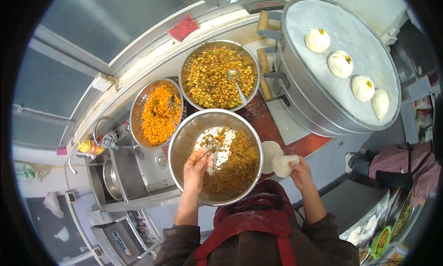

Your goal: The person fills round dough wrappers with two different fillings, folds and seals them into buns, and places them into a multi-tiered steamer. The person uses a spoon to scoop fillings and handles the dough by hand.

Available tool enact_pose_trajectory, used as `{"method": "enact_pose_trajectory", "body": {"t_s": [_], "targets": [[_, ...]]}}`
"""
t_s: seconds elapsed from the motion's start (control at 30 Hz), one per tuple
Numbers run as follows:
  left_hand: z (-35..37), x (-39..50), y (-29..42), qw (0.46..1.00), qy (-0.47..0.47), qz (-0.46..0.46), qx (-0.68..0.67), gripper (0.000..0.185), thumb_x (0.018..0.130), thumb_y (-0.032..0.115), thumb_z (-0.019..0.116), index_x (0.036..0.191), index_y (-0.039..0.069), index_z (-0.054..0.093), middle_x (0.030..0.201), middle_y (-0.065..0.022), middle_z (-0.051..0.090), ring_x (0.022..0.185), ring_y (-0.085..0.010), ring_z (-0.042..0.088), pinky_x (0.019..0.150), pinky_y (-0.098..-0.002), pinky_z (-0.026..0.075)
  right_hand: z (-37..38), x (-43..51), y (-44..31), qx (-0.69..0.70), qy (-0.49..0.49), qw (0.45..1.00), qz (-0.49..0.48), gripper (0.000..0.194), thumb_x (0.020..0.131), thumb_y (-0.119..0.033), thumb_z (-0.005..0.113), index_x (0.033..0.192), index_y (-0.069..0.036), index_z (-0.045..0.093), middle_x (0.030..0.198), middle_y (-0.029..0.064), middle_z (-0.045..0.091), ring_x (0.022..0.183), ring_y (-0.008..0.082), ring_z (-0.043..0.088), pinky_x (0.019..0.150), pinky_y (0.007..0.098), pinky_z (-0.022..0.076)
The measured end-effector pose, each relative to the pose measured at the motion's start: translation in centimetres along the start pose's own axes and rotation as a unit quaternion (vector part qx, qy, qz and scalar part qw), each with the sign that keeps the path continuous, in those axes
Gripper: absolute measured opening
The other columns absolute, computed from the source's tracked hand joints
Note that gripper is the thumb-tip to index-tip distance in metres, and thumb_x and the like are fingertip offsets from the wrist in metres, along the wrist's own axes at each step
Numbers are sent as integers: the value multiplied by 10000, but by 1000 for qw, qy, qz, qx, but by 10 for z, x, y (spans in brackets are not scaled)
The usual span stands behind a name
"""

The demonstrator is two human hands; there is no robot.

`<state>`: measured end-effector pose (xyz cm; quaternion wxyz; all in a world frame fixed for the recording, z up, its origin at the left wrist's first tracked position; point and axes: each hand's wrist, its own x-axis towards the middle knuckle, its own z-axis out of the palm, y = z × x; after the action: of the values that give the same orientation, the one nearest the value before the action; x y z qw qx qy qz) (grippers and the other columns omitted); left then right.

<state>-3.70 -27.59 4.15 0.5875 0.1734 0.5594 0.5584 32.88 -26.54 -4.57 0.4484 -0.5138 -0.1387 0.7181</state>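
Over the large steel bowl [174, 138], my left hand [196, 167] has its fingers bunched together; whether they pinch any filling is hidden. Brown chopped filling [238, 162] covers the bowl's right side, and a crumbly white ingredient [225, 148] lies beside it. My right hand [301, 172] grips a round dough wrapper [284, 165] by its edge, just right of the bowl. A second flat dough wrapper [270, 151] rests partly behind it on the red worktop [258, 117].
A metal steamer [308, 89] carries several filled buns [341, 64] at upper right. Beyond the bowl are a bowl of yellow-brown filling [218, 75] and a colander of orange filling [161, 113], both with spoons. A sink [152, 169] lies left; another person [398, 165] stands at right.
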Motion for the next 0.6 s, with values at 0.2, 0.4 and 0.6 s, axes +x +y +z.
{"method": "enact_pose_trajectory", "body": {"t_s": [0.2, 0.4, 0.6], "targets": [[6, -5, -28, 952, -85, -113, -272, 391, 964, 251, 558, 1301, 55, 529, 1302, -158, 579, 1166, -296, 585, 1020, -440, 472, 130, -30, -62, -206, -179, 962, -27, 357, 809, -14, 672, 1147, -12, 555, 1067, 84, 623, 996, 161, 616, 823, 308, 533], [12, -16, -64, 929, -146, 60, -333, 478, 985, 378, 444, 1338, 60, 493, 1423, -149, 458, 1256, -293, 491, 1045, -417, 417, 227, -37, 4, -386, -333, 841, -181, 440, 809, -92, 691, 1192, 15, 502, 1061, 181, 619, 954, 336, 638, 853, 395, 495], [-34, -14, -25, 886, 21, -5, -464, 382, 989, 277, 462, 1280, 32, 501, 1319, -147, 533, 1226, -275, 506, 1030, -392, 423, 277, -25, 4, -508, -258, 736, -366, 268, 787, -96, 671, 1025, -27, 568, 1023, 192, 589, 997, 382, 568, 855, 451, 461]]}}
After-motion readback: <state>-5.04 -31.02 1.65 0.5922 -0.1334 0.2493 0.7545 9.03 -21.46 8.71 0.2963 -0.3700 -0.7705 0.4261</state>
